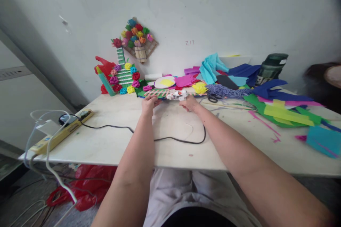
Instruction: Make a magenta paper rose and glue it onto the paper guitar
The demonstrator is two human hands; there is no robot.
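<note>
My right hand (189, 104) is closed round the handle of a white glue gun (178, 95), whose nozzle points left. The gun lies over a green craft piece (157, 94) with a lattice of pale pink strips. At the left part of that piece, the fingers of my left hand (150, 103) pinch its near edge. A yellow paper flower (199, 88) sits near the right end of the lattice, and a pink flower (147, 88) near the left. The gun's tip is too blurred to make out.
Black scissors (213, 98), purple yarn (229, 91) and coloured paper (287, 111) lie to the right. A green bottle (106, 82) and flower crafts (126, 76) stand back left. A black cord (183, 141) crosses the table from the power strip (61, 133).
</note>
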